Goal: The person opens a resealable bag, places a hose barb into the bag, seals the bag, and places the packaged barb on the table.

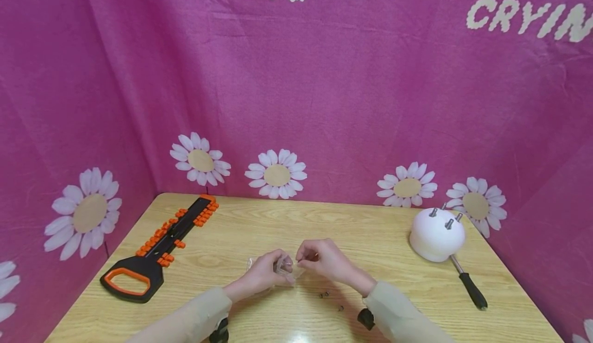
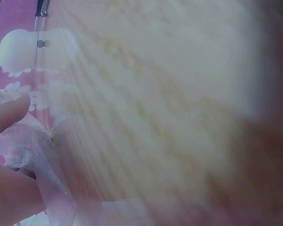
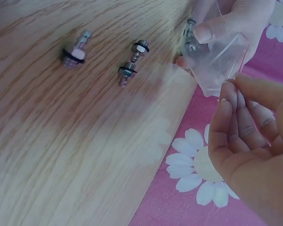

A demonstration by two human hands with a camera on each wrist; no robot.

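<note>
You are gripping the clear bag [image 3: 212, 66] in your curled left hand [image 1: 266, 272], while your right hand [image 1: 328, 261] is bringing thumb and forefinger together, apparently pinching the bag's edge; whether they are also holding a fitting, the views are not telling. The bag is hovering over the table [image 1: 296, 224], nearer its front edge than its back. Three loose metal fittings [image 3: 76, 55] are lying closer to that front edge. You are probably working the bag's mouth; the next move is likely calling for a steady left grip and careful right fingertips.
</note>
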